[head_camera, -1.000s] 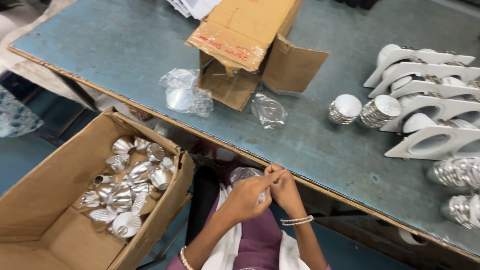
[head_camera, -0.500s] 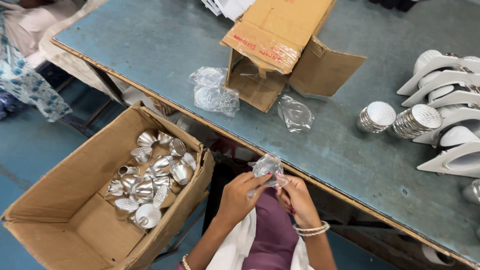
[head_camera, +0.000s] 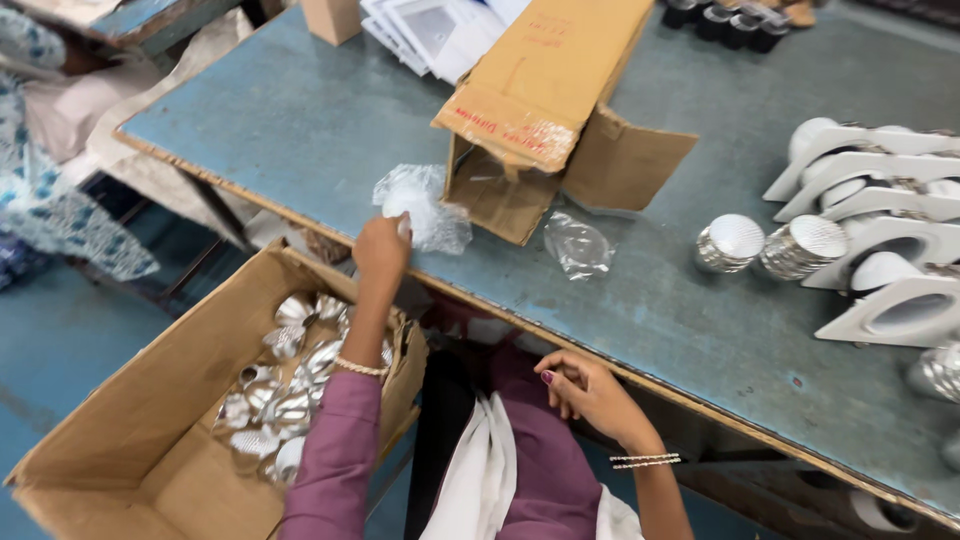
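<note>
Pinching crumpled clear plastic bag (head_camera: 425, 205) on blue bench (head_camera: 300, 120) with left hand (head_camera: 382, 250) fingers | light, limp, slippery; best bunched at edge | right hand (head_camera: 590, 390) loosely curled, empty

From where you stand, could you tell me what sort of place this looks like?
Probably a small workshop that assembles or packs light fittings. White square lamp frames are stacked on the blue worktable, and a floor carton holds loose silver reflector cups.
</note>
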